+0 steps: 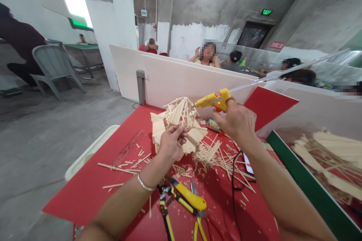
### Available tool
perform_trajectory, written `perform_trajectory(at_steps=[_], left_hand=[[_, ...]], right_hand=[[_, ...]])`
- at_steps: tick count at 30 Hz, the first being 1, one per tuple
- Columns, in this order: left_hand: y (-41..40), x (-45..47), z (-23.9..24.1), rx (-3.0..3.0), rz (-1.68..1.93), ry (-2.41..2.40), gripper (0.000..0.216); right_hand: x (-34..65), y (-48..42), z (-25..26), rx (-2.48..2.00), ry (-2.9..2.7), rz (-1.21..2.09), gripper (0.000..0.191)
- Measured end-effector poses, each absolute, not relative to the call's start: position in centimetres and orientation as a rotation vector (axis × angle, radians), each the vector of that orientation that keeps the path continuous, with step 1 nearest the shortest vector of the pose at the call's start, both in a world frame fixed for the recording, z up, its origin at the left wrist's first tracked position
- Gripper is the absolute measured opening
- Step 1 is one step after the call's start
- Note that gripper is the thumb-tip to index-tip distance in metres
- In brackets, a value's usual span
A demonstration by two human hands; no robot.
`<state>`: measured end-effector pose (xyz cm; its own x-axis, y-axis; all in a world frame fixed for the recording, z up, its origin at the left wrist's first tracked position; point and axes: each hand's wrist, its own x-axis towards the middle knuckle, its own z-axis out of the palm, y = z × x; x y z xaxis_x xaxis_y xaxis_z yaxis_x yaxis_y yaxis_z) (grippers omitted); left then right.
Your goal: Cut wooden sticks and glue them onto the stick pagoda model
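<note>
fingers of the right hand [239, 118] clasp the glue gun [212, 101], nozzle [193, 106] just beside the stick model [174, 115] on the table [93, 188], while the left hand [170, 144] curls at its near side, grasp unclear.

The lit green sign [266, 12] on the far wall [215, 0] read "EXIT", below characters too small to make out. White characters on the red sign [277, 45] were too blurred to read, as was the pale label [217, 99] on the yellow glue gun [212, 100].
</note>
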<state>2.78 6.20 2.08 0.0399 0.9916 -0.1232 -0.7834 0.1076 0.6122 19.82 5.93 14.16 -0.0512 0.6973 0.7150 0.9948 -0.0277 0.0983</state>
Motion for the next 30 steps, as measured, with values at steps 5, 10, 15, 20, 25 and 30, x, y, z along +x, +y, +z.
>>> perform_trajectory(at_steps=[5,10,15,20,25,30], left_hand=[[6.5,2.9,2.2,0.449,1.457,0.620,0.026],[6.6,2.6,3.1,0.454,1.455,0.643,0.020],[6.5,2.3,3.9,0.469,1.446,0.674,0.019],[7.0,2.1,3.1,0.522,1.440,0.636,0.019],[7.6,2.2,2.0,0.558,1.445,0.603,0.020],[7.6,2.2,2.3,0.553,1.444,0.624,0.018]], right_hand=[[20.5,6.2,13.5,-1.806,-1.785,-0.811,0.042],[23.5,4.6,11.2,-1.909,-1.776,-0.604,0.044],[25.5,-1.7,5.9,-2.079,-1.862,-0.221,0.031],[25.1,-8.4,-1.9,-2.248,-1.737,0.262,0.027],[25.1,-9.7,-6.3,-2.364,-1.680,0.437,0.035],[24.5,-7.2,-1.5,-2.232,-1.758,0.063,0.041]])
